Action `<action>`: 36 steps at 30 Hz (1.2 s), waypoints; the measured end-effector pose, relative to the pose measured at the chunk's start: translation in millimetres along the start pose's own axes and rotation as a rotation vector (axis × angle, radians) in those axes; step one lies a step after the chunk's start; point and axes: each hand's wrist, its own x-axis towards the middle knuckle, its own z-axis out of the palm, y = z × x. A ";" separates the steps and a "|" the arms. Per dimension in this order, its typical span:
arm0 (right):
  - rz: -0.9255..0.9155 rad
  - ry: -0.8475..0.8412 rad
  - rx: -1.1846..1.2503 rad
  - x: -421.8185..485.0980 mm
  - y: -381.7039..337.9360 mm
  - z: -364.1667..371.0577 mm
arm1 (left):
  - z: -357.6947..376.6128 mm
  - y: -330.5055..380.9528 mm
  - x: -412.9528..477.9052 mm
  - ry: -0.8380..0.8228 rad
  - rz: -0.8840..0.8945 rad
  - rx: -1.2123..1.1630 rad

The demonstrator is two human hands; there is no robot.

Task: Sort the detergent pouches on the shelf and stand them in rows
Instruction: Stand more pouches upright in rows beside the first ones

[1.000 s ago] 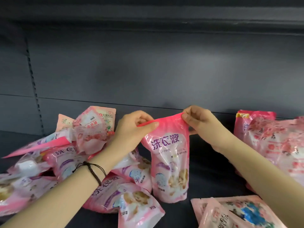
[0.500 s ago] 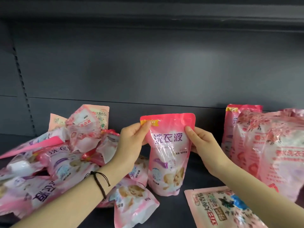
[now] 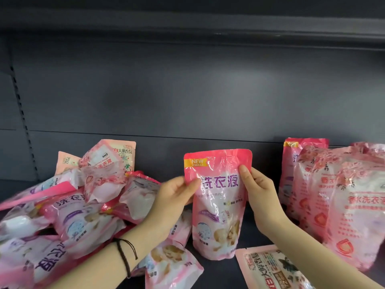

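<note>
- While both hands pinch its upper part, the pink pouch stands upright between them, with its front label toward the camera and its base down on the dark shelf.
- Left hand: the thumb lies on the front at the pouch's left edge, just under the yellow "NEW" corner mark, and the other fingers are curled behind. It is gripping the pouch.
- Right hand: the thumb lies on the front near the right edge, with the fingers behind. It is gripping the pouch.
- A black cord bracelet sits on the left wrist.
- Left of the left hand is a loose heap of pouches, pink and white, lying flat, tilted and overlapping.
- Beneath the left forearm, one lying pouch shows at the near edge.
- Right of the right hand, a group of standing pouches is packed one against another.
- Beneath the right forearm, a flat pouch lies face up, just beside the held pouch's base. Whether they touch cannot be told.
- Beyond both hands is the grey back panel.
</note>
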 end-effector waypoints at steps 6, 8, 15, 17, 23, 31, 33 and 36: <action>0.109 -0.016 -0.064 -16.5 -0.8 -9.7 | 6.2 8.0 -5.3 0.028 0.011 -0.009; 0.090 0.009 -0.082 -19.1 -5.4 -11.1 | 8.6 13.7 -3.8 0.053 0.028 -0.015; -0.084 0.089 -0.009 -22.0 -34.8 -10.3 | 25.0 46.0 0.0 0.112 0.209 -0.006; -0.155 0.111 0.014 -22.1 -47.7 -14.0 | 33.6 57.1 -2.0 0.138 0.247 -0.008; -0.399 0.225 -0.072 -27.9 -78.8 -53.0 | 82.6 85.4 -10.3 0.152 0.313 -0.044; -0.390 0.261 -0.060 -54.2 -100.2 -154.3 | 188.3 76.8 -36.9 0.084 0.264 -0.182; -0.367 0.264 -0.074 -61.1 -98.0 -178.4 | 214.5 69.5 -43.2 0.079 0.240 -0.211; -0.315 0.298 -0.063 -69.8 -88.3 -211.4 | 248.7 57.3 -50.5 0.063 0.189 -0.239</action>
